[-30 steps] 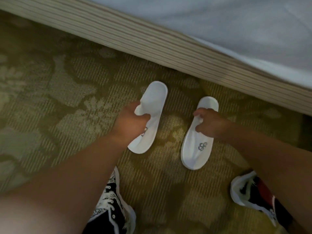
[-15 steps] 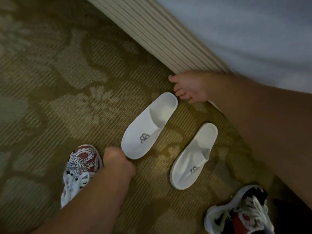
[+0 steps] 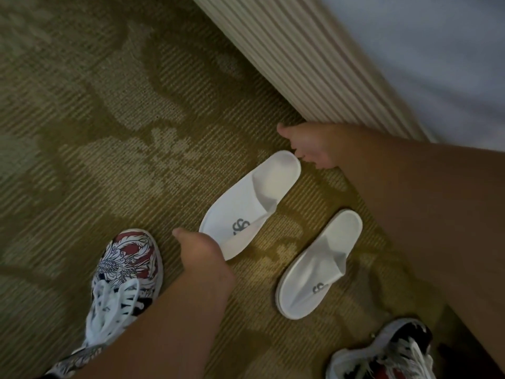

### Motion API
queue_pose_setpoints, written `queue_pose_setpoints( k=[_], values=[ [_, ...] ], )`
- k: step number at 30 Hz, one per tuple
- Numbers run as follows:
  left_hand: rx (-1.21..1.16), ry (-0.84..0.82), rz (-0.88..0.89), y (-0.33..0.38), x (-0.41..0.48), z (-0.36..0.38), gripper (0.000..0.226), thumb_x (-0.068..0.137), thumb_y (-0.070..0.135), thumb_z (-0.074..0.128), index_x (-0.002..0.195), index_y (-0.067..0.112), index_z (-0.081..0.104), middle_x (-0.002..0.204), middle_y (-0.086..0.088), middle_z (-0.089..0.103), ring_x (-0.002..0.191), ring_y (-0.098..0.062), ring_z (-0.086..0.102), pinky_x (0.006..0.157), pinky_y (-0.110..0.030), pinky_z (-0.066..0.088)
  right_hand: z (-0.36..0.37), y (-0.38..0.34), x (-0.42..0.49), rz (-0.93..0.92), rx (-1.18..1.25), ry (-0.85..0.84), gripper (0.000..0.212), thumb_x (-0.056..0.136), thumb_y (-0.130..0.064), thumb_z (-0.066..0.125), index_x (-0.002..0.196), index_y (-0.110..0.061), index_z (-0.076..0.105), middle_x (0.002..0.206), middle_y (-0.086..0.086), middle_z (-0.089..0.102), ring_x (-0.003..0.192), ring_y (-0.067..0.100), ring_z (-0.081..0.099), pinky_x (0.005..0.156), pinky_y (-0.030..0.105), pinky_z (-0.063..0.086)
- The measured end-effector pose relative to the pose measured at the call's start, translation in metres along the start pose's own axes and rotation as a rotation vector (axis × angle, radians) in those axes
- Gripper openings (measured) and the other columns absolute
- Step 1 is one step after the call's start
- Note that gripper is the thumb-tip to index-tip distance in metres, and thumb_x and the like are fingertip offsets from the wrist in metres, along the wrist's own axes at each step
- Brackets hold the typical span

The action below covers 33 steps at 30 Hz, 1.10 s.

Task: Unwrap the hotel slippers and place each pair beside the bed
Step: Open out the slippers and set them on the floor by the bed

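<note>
Two white slippers (image 3: pixel 250 203) beside the bed (image 3: pixel 314 64); right hand (image 3: pixel 310 149) loose, empty (left hand (image 3: pixel 203 251) at one toe, grip unclear).

Dim, soft, wide-angle edge distortion

Hotel bedroom, bed (image 3: pixel 410 64), patterned carpet (image 3: pixel 109 132), monogrammed slippers (image 3: pixel 251 206)

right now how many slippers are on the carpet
2. One slipper lies between left hand and right hand; the other slipper beside it, by the right forearm. None seems hidden.
</note>
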<state>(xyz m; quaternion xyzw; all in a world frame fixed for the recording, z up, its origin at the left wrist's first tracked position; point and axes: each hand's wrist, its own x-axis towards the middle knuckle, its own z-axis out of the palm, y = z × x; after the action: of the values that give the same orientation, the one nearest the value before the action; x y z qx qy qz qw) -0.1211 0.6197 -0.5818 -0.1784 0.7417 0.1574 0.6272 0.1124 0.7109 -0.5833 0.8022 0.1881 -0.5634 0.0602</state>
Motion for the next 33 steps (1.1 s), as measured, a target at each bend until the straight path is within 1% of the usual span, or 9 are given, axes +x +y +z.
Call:
queue_pose_setpoints(
  k=[5, 9, 12, 15, 20, 24, 27, 29, 33],
  values=[
    [-0.006, 0.043, 0.007, 0.004, -0.003, 0.006, 0.071, 0.094, 0.069, 0.029, 0.146, 0.022, 0.042, 0.146, -0.003, 0.049, 0.132, -0.028, 0.044, 0.112, -0.045, 0.029, 0.000, -0.006, 0.001, -0.046, 0.042, -0.005, 0.094, 0.085, -0.080, 0.034, 0.156, -0.020, 0.019, 0.159, 0.007, 0.031, 0.145, 0.026, 0.028, 0.117, 0.046, 0.015],
    [0.022, 0.066, 0.039, 0.009, 0.001, 0.007, 0.071, 0.094, 0.069, 0.028, 0.148, 0.024, 0.038, 0.146, 0.001, 0.047, 0.133, -0.025, 0.042, 0.112, -0.041, 0.028, 0.000, -0.007, 0.005, -0.093, 0.064, 0.006, 0.093, 0.086, -0.080, 0.036, 0.156, -0.020, 0.024, 0.157, 0.007, 0.036, 0.141, 0.025, 0.034, 0.118, 0.045, 0.022],
    [0.037, 0.133, 0.052, 0.011, 0.008, 0.008, 0.074, 0.093, 0.071, 0.029, 0.152, 0.027, 0.030, 0.150, 0.004, 0.042, 0.135, -0.024, 0.041, 0.112, -0.039, 0.028, 0.001, -0.005, 0.008, -0.103, 0.065, 0.031, 0.091, 0.087, -0.078, 0.037, 0.155, -0.019, 0.027, 0.155, 0.007, 0.039, 0.139, 0.025, 0.037, 0.118, 0.047, 0.025],
    [0.039, 0.175, 0.061, 0.012, 0.016, 0.009, 0.079, 0.091, 0.073, 0.027, 0.156, 0.030, 0.016, 0.158, 0.004, 0.029, 0.142, -0.025, 0.032, 0.118, -0.043, 0.022, 0.001, -0.006, 0.010, -0.118, 0.074, 0.034, 0.089, 0.087, -0.078, 0.037, 0.155, -0.020, 0.028, 0.155, 0.008, 0.039, 0.135, 0.024, 0.042, 0.117, 0.049, 0.028],
    [0.069, 0.182, 0.057, 0.009, 0.022, 0.011, 0.082, 0.091, 0.073, 0.025, 0.157, 0.026, 0.016, 0.161, 0.000, 0.025, 0.145, -0.028, 0.028, 0.119, -0.048, 0.020, 0.000, -0.008, 0.008, -0.117, 0.094, 0.008, 0.089, 0.085, -0.080, 0.035, 0.153, -0.023, 0.031, 0.154, 0.006, 0.040, 0.137, 0.025, 0.038, 0.114, 0.046, 0.031],
    [0.048, 0.187, 0.045, 0.011, 0.022, 0.016, 0.078, 0.093, 0.071, 0.025, 0.154, 0.023, 0.025, 0.159, 0.000, 0.029, 0.144, -0.026, 0.029, 0.118, -0.047, 0.022, 0.001, -0.008, 0.011, -0.110, 0.096, 0.050, 0.093, 0.084, -0.081, 0.036, 0.155, -0.021, 0.026, 0.160, 0.007, 0.029, 0.144, 0.027, 0.029, 0.117, 0.050, 0.027],
    [0.093, 0.211, 0.057, 0.011, 0.021, 0.016, 0.079, 0.092, 0.072, 0.024, 0.155, 0.023, 0.021, 0.160, 0.000, 0.026, 0.144, -0.027, 0.027, 0.119, -0.048, 0.019, 0.002, -0.007, 0.011, -0.113, 0.097, 0.065, 0.095, 0.082, -0.081, 0.038, 0.154, -0.020, 0.029, 0.158, 0.009, 0.033, 0.141, 0.029, 0.034, 0.115, 0.051, 0.030],
    [0.105, 0.194, 0.096, 0.011, 0.022, 0.016, 0.075, 0.095, 0.068, 0.023, 0.154, 0.021, 0.024, 0.159, -0.001, 0.029, 0.144, -0.028, 0.029, 0.118, -0.048, 0.020, 0.002, -0.005, 0.010, -0.124, 0.098, 0.057, 0.094, 0.082, -0.081, 0.039, 0.153, -0.019, 0.032, 0.155, 0.009, 0.038, 0.136, 0.030, 0.040, 0.113, 0.050, 0.034],
    [0.077, 0.196, 0.092, 0.008, 0.023, 0.014, 0.079, 0.093, 0.071, 0.025, 0.155, 0.023, 0.022, 0.160, 0.001, 0.027, 0.145, -0.026, 0.028, 0.119, -0.046, 0.019, 0.000, 0.002, 0.004, -0.147, 0.116, 0.042, 0.096, 0.080, -0.082, 0.041, 0.153, -0.020, 0.033, 0.156, 0.007, 0.036, 0.137, 0.028, 0.040, 0.113, 0.049, 0.035]
  ],
)
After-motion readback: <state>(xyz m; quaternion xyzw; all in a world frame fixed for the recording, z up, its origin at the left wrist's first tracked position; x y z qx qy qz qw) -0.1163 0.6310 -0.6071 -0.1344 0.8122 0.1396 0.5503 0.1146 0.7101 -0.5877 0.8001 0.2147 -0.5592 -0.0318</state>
